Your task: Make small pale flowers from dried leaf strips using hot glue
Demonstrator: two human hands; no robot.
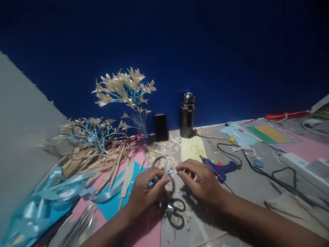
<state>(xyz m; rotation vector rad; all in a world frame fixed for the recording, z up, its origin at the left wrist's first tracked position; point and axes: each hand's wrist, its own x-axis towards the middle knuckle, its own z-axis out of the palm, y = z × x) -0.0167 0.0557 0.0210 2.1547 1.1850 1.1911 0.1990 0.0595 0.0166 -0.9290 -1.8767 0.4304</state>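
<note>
My left hand (150, 187) is closed around a thin whitish ring that looks like a roll of tape (168, 167), held upright between thumb and fingers. To the right, my right hand (199, 180) has its thumb and index finger drawn together beside the roll. A small pale bit shows near these fingertips, too small to make out. Scissors (175, 213) with dark handles lie on the table below and between my hands. Just beyond my right hand, a blue hot glue gun (222, 169) rests with its cord trailing right.
Handmade pale flowers on blue stems (123, 89) stand at the back left, above dried husk strips (84, 161) and light blue ribbon (53, 195). A phone (160, 127) and a dark flask (187, 116) stand by the blue wall. A power strip (303, 168) lies right.
</note>
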